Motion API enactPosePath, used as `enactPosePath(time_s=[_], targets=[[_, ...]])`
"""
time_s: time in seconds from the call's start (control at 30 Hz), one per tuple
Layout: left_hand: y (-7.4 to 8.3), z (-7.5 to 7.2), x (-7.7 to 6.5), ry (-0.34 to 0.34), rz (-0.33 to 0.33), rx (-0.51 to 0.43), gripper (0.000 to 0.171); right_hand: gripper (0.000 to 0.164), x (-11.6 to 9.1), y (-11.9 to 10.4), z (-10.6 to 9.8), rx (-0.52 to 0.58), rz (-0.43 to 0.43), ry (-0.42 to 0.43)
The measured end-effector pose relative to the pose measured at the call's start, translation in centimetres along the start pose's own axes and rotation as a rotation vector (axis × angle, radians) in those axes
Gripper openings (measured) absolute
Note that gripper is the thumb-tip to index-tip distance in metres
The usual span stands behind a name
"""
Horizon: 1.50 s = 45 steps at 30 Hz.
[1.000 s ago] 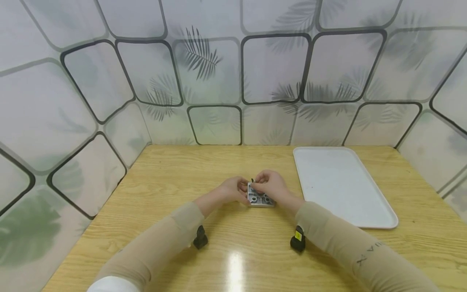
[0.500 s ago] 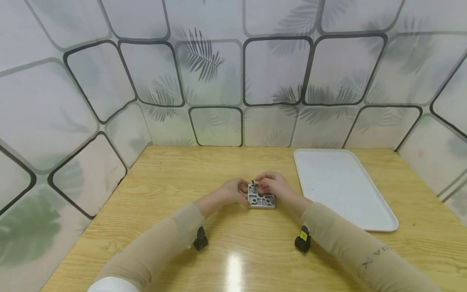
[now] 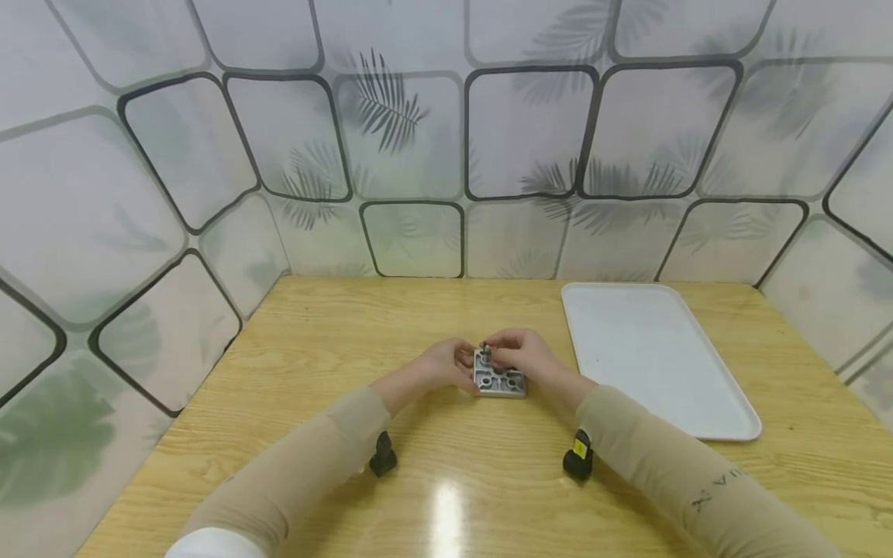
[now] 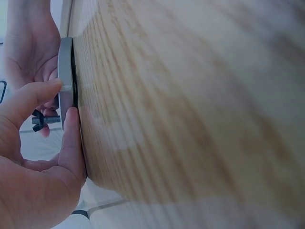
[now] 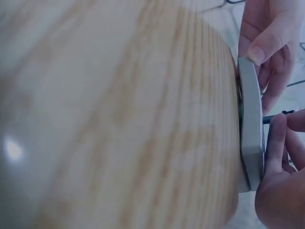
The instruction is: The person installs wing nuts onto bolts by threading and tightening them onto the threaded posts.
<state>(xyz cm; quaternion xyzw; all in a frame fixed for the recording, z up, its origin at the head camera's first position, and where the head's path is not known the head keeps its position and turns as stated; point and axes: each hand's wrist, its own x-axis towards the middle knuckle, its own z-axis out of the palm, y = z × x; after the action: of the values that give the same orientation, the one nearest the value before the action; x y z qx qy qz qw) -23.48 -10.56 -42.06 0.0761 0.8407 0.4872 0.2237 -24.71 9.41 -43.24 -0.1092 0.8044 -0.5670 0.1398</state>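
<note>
A small silver metal plate point(image 3: 498, 382) with ring-shaped bosses and recesses lies on the wooden table. My left hand point(image 3: 443, 364) grips its left edge, thumb on one side and fingers on the other. From the plate's far left corner rises a threaded bolt point(image 4: 51, 119), topped by a dark wing nut point(image 4: 37, 120). Over the plate's far side, my right hand point(image 3: 525, 354) pinches at the wing nut with thumb and fingertips. In the right wrist view those fingertips point(image 5: 277, 125) partly cover the bolt, and the plate's edge point(image 5: 252, 124) shows side-on.
To the right lies a white rectangular tray point(image 3: 642, 356). The wooden table point(image 3: 363, 318) ends at a patterned curtain or wall covering point(image 3: 412, 155) behind and at the sides. Black wrist devices point(image 3: 577, 457) hang below both sleeves.
My right hand's fingers draw back a little from the bolt, uncovering it, then come in again at the wing nut. The left hand and the plate stay in place.
</note>
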Motion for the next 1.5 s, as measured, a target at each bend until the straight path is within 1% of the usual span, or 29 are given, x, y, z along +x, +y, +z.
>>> enactPosePath(time_s=[0.13,0.47,0.6,0.73,0.87,1.2,1.3,1.37,1.43,1.5], targets=[[0.0,0.0,0.1,0.0,-0.004,0.007,0.079,0.033,-0.1,0.0,-0.1,-0.007,0.003,0.001],[0.0,0.0,0.0,-0.003,-0.013,0.015,0.081,0.034,0.1,0.1,-0.4,-0.072,0.012,0.026],[0.2,-0.1,-0.1,-0.003,-0.016,0.004,0.081,0.028,0.3,0.2,-0.2,-0.103,0.016,0.048],[0.2,-0.1,-0.1,-0.006,-0.022,0.009,0.081,0.018,0.3,0.0,0.3,-0.151,0.022,0.094],[0.2,-0.1,-0.2,-0.008,-0.017,0.007,0.081,0.015,0.2,-0.4,0.8,-0.176,0.018,0.126],[0.3,-0.1,-0.4,-0.007,-0.015,0.032,0.079,0.017,0.0,-0.6,1.3,-0.131,0.062,0.175],[0.3,-0.1,-0.4,-0.006,-0.012,0.023,0.079,0.02,0.1,-0.6,1.1,-0.149,0.045,0.162],[0.3,-0.1,-0.3,-0.005,-0.008,0.02,0.079,0.021,0.0,-0.7,0.9,-0.15,0.025,0.135],[0.2,-0.1,-0.2,-0.001,-0.007,0.021,0.08,0.023,-0.2,-0.6,0.6,-0.124,-0.002,0.089],[0.1,0.0,-0.2,0.001,-0.005,0.021,0.081,0.027,-0.5,-0.5,0.2,-0.069,-0.036,0.037]])
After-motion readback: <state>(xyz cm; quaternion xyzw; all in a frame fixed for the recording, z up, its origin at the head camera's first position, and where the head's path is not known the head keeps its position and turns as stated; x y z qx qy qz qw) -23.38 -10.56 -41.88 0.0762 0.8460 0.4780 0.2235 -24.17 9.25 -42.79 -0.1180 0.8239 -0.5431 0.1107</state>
